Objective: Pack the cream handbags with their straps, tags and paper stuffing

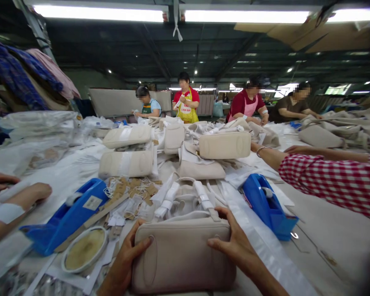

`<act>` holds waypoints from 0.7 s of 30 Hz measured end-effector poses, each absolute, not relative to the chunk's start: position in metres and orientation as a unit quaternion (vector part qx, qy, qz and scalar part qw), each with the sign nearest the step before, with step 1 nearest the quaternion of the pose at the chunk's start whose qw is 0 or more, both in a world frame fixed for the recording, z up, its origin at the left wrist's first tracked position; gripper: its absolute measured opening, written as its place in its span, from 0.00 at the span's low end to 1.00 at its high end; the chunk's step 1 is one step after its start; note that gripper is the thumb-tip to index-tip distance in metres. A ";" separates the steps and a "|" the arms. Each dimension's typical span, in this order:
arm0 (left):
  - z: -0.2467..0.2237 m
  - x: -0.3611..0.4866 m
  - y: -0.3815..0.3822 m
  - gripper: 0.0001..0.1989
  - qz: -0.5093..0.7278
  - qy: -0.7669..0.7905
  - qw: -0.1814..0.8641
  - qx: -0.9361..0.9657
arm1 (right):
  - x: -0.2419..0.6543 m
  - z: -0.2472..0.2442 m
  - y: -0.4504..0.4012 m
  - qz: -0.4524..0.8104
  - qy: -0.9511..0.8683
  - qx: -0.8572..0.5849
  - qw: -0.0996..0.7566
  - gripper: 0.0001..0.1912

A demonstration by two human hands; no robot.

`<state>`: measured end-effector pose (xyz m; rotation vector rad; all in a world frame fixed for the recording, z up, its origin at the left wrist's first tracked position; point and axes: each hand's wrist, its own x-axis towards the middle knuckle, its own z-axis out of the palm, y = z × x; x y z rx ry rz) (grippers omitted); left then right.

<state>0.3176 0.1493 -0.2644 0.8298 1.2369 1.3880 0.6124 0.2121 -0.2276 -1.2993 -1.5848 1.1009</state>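
Observation:
A beige handbag (185, 259) lies in front of me with its base facing me and its wrapped handles (185, 197) pointing away. My left hand (126, 259) holds its left side, thumb on the near face and fingers behind the edge. On the upper right corner, my right hand (234, 242) grips it the same way, thumb pressed on the face. Just beyond the handles, more beige bags (225, 144) are stacked on white wrapping. Paper tags with strings (135, 191) lie in a heap beyond my left hand.
Blue tape dispensers stand at left (70, 213) and right (268, 205). A round dish (84, 249) sits at the near left. A co-worker's checked sleeve (329, 181) reaches in from the right, another person's hands (33, 195) from the left. Several people work across the table.

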 end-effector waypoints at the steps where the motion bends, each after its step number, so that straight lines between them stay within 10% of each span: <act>1: -0.263 0.318 0.149 0.20 0.578 0.512 0.529 0.352 | 0.611 -0.228 0.212 0.442 -0.618 -0.514 0.399 0.36; 21: -0.266 0.324 0.152 0.24 0.569 0.534 0.525 0.339 | 0.603 -0.251 0.216 0.404 -0.556 -0.599 0.410 0.29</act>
